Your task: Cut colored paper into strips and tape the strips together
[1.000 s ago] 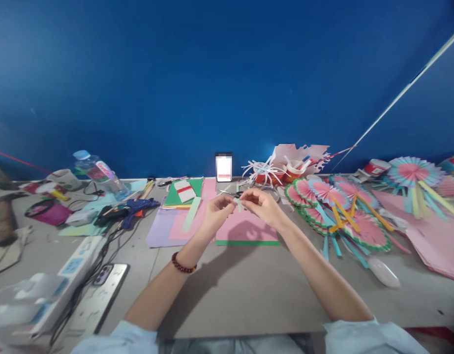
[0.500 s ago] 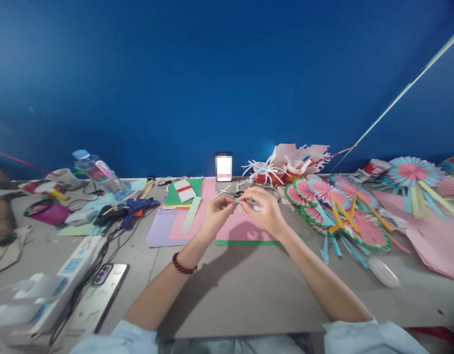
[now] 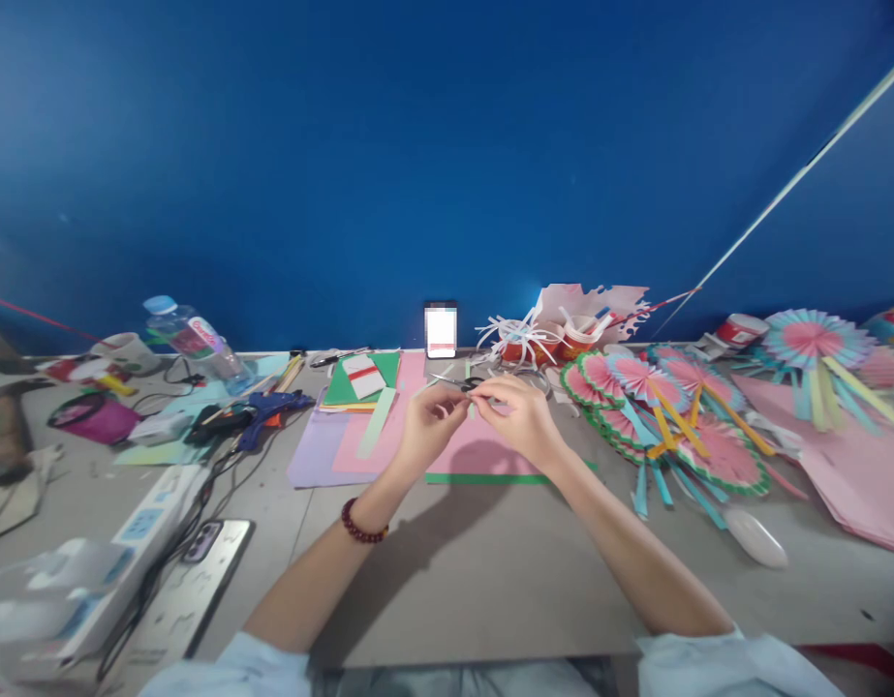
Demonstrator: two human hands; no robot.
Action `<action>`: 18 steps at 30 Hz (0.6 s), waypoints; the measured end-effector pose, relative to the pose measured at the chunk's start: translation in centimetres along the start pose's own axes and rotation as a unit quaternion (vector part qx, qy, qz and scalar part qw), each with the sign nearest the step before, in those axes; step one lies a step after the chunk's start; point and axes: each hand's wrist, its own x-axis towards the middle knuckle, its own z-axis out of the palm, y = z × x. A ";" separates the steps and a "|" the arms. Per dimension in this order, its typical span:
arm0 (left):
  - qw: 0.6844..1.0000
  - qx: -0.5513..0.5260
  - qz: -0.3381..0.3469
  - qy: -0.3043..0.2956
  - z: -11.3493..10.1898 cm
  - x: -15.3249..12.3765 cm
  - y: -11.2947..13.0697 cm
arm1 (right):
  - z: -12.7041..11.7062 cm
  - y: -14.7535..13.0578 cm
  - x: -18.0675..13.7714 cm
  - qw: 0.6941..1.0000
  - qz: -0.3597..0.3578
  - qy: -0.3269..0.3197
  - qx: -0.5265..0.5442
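My left hand point(image 3: 436, 423) and my right hand point(image 3: 520, 414) meet fingertip to fingertip above the pink paper point(image 3: 482, 457). Both are closed in a pinch. Whatever they hold is too small and too covered by the fingers to name; a bit of pale green paper point(image 3: 472, 410) shows just below the fingertips. Right behind the hands lie scissors point(image 3: 453, 381), partly hidden by them. Along the front of the pink paper runs a green edge point(image 3: 490, 478). Left of my left hand a pale green paper strip point(image 3: 377, 424) rests on pink and lilac sheets point(image 3: 312, 455).
A lit phone point(image 3: 441, 331) leans at the blue wall. Pleated paper fans point(image 3: 723, 455) and cups with white strips point(image 3: 523, 339) stand to the right. At left are a glue gun point(image 3: 264, 414), a bottle point(image 3: 200, 339), a power strip point(image 3: 145, 542) and another phone point(image 3: 214, 571).
The two hands stay together at the same spot. My left hand has turned slightly and its fingers have shifted a little right; my right hand has lowered slightly.
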 end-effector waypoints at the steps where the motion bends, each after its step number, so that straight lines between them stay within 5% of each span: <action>1: 1.000 0.011 0.012 0.001 0.0 0.0 -0.1 | 0.0 0.0 0.0 1.000 -0.004 0.000 -0.003; 11: 0.998 0.034 0.057 0.012 0.2 -0.2 -0.3 | -0.1 -0.1 -0.1 0.995 -0.067 -0.017 -0.074; 18: 1.000 0.014 0.023 0.008 0.2 -0.3 0.1 | 0.1 -0.5 -0.2 0.999 -0.008 0.001 -0.035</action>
